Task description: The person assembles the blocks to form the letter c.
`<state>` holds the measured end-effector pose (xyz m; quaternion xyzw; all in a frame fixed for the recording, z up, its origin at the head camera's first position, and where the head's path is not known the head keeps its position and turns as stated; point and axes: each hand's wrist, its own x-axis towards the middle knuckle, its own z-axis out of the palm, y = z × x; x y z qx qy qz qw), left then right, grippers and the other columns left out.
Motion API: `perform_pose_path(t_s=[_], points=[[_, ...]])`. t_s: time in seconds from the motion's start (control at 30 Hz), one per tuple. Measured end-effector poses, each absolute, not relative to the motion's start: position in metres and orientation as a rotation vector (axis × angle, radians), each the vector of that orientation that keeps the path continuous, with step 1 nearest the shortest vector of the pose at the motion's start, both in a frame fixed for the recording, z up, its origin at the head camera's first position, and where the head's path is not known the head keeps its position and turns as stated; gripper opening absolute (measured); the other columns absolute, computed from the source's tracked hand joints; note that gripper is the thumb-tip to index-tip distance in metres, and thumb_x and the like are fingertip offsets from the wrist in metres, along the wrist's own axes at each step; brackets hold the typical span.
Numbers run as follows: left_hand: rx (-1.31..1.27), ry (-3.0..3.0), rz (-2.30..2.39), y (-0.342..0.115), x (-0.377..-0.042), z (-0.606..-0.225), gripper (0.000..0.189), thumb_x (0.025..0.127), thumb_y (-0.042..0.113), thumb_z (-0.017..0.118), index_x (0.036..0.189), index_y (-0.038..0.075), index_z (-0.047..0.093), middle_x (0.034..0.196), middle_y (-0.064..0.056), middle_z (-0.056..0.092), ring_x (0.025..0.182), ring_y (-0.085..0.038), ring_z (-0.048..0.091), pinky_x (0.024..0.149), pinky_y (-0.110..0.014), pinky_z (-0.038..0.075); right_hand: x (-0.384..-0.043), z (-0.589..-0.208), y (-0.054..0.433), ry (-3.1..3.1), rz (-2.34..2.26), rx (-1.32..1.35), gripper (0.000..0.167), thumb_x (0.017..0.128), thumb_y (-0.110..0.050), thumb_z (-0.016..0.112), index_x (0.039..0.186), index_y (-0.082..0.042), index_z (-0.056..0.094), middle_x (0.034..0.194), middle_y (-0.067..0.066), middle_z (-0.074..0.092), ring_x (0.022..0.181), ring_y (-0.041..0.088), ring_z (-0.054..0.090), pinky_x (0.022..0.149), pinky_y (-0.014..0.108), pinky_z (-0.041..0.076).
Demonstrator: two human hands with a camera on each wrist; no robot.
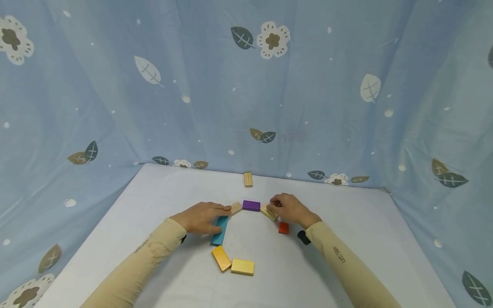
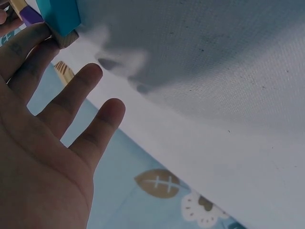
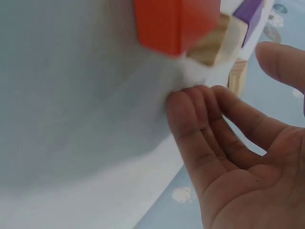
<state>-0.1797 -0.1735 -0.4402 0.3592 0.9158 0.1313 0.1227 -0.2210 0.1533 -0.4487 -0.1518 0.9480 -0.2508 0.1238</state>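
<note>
Several wooden blocks form an arc on the white table. My left hand (image 1: 202, 217) is over the left side, its fingers extended and touching a plain wooden block (image 1: 236, 208), with the thumb by a blue block (image 1: 220, 231). A purple block (image 1: 251, 205) lies at the top of the arc. To its right is another plain wooden block (image 1: 268, 212), beside my right hand (image 1: 289, 209). In the right wrist view, the thumb stands apart from loosely bent fingers, with nothing between them. A red block (image 3: 176, 24) sits close to that hand, partly covered in the head view.
Near me lie an orange block (image 1: 221, 258) and a yellow block (image 1: 242, 267). A striped wooden piece (image 1: 248, 179) stands by the back edge of the white table (image 1: 185, 184). Blue patterned cloth (image 1: 215, 85) hangs behind and at both sides.
</note>
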Motion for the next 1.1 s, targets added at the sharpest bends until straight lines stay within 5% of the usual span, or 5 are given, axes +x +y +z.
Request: perform_pose_path(t_s=[0.53,1.1], points=[[1.045,2.680,0.377,-0.174,-0.179,-0.443,0.058,0.093,0.029,0.070,0.146,0.010,0.057,0.156,-0.002,0.047,0.140,-0.030,0.045,0.115,-0.050,0.037,-0.276,-0.423,0.177,2.851,-0.998,-0.374,0.050,0.100,-0.026,0.065,0.139,0.003,0.056,0.131,0.021,0.061,0.117,0.036,0.061,0.095,0.047,0.054],[1.040,2.682,0.385,-0.173,-0.180,-0.444,0.057,0.093,0.028,0.069,0.145,0.009,0.057,0.156,-0.003,0.046,0.140,-0.030,0.045,0.115,-0.051,0.036,-0.307,-0.435,0.113,2.894,-1.448,-0.212,0.052,0.095,-0.023,0.071,0.138,0.003,0.055,0.126,0.021,0.062,0.114,0.033,0.061,0.095,0.044,0.053]])
